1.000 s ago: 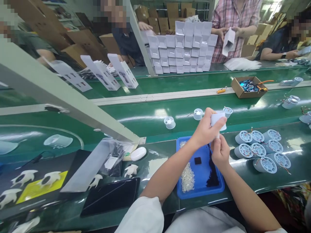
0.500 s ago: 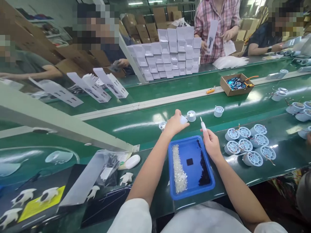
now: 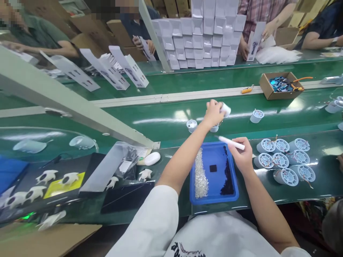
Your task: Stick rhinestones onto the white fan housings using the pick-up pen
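My left hand (image 3: 214, 111) is stretched out over the green surface (image 3: 160, 125), grip clamped on a white cylinder part (image 3: 225, 108). My right hand (image 3: 241, 155), wrist bent, pinches a white pen tool (image 3: 232, 142) level above the blue tray (image 3: 214, 194) at the near edge.

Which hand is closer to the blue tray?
Right. The right hand holds a white pen over the blue tray's corner; the left hand reaches beyond it, holding a white cup.

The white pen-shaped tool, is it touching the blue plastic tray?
Apart. The head view shows the white pen-shaped tool held in the right hand, lifted above the blue plastic tray.
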Tool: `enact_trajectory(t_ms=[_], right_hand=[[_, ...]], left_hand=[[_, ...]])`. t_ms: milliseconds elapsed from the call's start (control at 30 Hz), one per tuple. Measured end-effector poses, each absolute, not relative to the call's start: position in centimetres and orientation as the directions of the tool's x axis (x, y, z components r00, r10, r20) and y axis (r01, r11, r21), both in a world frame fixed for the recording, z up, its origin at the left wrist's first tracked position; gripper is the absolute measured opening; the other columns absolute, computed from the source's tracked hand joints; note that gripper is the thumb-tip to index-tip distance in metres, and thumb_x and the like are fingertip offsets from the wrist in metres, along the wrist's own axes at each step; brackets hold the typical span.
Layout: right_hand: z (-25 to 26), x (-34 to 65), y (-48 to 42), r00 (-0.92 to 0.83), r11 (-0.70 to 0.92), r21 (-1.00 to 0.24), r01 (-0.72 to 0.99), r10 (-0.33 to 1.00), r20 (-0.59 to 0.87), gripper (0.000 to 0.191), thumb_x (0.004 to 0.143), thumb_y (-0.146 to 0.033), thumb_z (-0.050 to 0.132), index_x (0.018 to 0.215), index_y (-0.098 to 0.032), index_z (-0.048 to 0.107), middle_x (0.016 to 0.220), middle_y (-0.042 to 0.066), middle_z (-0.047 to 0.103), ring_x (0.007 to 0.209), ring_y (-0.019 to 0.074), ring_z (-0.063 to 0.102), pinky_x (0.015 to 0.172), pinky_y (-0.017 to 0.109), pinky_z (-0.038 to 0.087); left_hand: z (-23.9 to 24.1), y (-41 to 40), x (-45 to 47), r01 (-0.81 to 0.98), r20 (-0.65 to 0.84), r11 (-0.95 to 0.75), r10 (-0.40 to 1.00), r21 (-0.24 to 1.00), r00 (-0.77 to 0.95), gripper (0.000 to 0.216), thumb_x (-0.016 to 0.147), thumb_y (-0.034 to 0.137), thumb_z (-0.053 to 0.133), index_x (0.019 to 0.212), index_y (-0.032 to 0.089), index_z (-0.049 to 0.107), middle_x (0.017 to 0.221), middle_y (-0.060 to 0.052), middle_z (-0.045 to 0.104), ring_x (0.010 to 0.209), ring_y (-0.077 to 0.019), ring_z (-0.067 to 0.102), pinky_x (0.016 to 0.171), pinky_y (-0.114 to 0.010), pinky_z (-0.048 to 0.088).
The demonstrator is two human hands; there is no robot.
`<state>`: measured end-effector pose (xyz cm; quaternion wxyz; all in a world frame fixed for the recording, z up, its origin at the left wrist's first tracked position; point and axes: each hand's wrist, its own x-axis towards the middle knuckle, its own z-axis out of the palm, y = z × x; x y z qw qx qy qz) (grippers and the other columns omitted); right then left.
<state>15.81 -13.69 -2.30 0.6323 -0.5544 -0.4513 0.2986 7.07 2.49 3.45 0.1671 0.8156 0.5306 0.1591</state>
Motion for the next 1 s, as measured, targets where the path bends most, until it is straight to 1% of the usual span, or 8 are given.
enact_trajectory(t_ms=[100, 200, 333, 467, 633, 800, 933, 1000], right_hand=[[-2.5, 15.1, -13.9, 0.288, 0.229, -0.97, 0.081, 0.926, 0.243, 0.023, 0.08, -0.041, 0.065, 0.085, -0.021, 0.056, 0.078, 0.0, 0.058, 0.062, 0.0123, 0.056, 0.058, 0.027, 0.048], [-3.1, 13.9, -13.7, 0.167, 0.178, -0.982, 0.064, 0.968, 0.187, 0.03, 0.087, -0.05, 0.058, 0.09, -0.021, 0.058, 0.085, 0.004, 0.062, 0.066, 0.0147, 0.062, 0.061, 0.03, 0.053], [-3.7, 12.9, -12.9, 0.066, 0.12, -0.987, 0.107, 0.99, 0.127, 0.038, 0.087, -0.059, 0.057, 0.09, -0.021, 0.059, 0.082, 0.005, 0.065, 0.068, 0.0169, 0.065, 0.065, 0.033, 0.055], [-3.8, 12.8, -12.3, 0.051, 0.1, -0.983, 0.156, 0.993, 0.109, 0.04, 0.086, -0.061, 0.058, 0.092, -0.021, 0.06, 0.083, 0.005, 0.067, 0.07, 0.0175, 0.066, 0.066, 0.034, 0.056], [-3.6, 12.9, -12.0, 0.045, 0.124, -0.971, 0.205, 0.99, 0.136, 0.036, 0.088, -0.057, 0.057, 0.094, -0.021, 0.06, 0.086, 0.006, 0.068, 0.072, 0.0173, 0.066, 0.068, 0.034, 0.056], [-3.4, 12.8, -12.0, 0.038, 0.131, -0.957, 0.259, 0.989, 0.145, 0.029, 0.09, -0.05, 0.056, 0.093, -0.021, 0.059, 0.082, 0.004, 0.067, 0.07, 0.0173, 0.065, 0.067, 0.033, 0.054], [-2.7, 13.2, -12.1, 0.028, 0.175, -0.908, 0.38, 0.979, 0.201, 0.022, 0.089, -0.042, 0.056, 0.081, -0.022, 0.056, 0.077, 0.002, 0.064, 0.063, 0.0146, 0.059, 0.06, 0.03, 0.048], [-2.3, 13.7, -12.2, 0.093, 0.214, -0.843, 0.493, 0.951, 0.296, 0.02, 0.089, -0.038, 0.057, 0.077, -0.022, 0.054, 0.073, 0.001, 0.06, 0.061, 0.0139, 0.055, 0.06, 0.029, 0.045]], left_hand=[[4.8, 3.1, 2.5, 0.764, 0.242, -0.289, 0.954, 0.577, 0.178, 0.006, 0.089, 0.022, 0.052, 0.092, 0.018, 0.055, 0.121, -0.013, 0.05, 0.121, -0.0265, 0.046, 0.11, -0.041, 0.035], [4.5, 2.9, -2.9, 0.807, 0.267, -0.158, 0.964, 0.569, 0.0, 0.003, 0.084, 0.015, 0.054, 0.084, 0.018, 0.052, 0.125, -0.014, 0.048, 0.124, -0.0284, 0.044, 0.113, -0.042, 0.033], [2.3, 2.8, -7.1, 0.898, -0.007, 0.07, 0.997, 0.434, -0.075, 0.007, 0.082, 0.012, 0.051, 0.086, 0.018, 0.051, 0.112, -0.016, 0.057, 0.116, -0.0301, 0.05, 0.105, -0.044, 0.039], [1.3, 3.1, -7.1, 0.929, -0.259, 0.2, 0.958, 0.311, -0.12, 0.032, 0.079, 0.02, 0.061, 0.109, 0.013, 0.051, 0.124, -0.02, 0.054, 0.126, -0.035, 0.047, 0.101, -0.043, 0.041], [2.4, 2.0, -4.8, 0.956, -0.177, -0.011, 0.982, 0.293, 0.065, 0.048, 0.076, 0.019, 0.066, 0.122, 0.014, 0.051, 0.136, -0.019, 0.048, 0.136, -0.0353, 0.038, 0.116, -0.049, 0.026], [1.7, 1.5, -2.3, 0.825, -0.22, -0.334, 0.856, 0.455, 0.468, 0.076, 0.072, 0.015, 0.071, 0.141, 0.021, 0.04, 0.154, -0.013, 0.032, 0.145, -0.0304, 0.027, 0.121, -0.041, 0.022], [0.3, 2.0, -1.4, 0.781, -0.18, -0.368, 0.84, 0.505, 0.512, 0.054, 0.079, 0.009, 0.057, 0.131, 0.02, 0.053, 0.142, -0.011, 0.045, 0.135, -0.0271, 0.04, 0.113, -0.037, 0.034], [0.2, 2.1, -1.4, 0.76, -0.132, -0.354, 0.859, 0.545, 0.494, 0.046, 0.079, 0.007, 0.054, 0.123, 0.019, 0.058, 0.134, -0.011, 0.051, 0.129, -0.0262, 0.046, 0.109, -0.036, 0.038]])
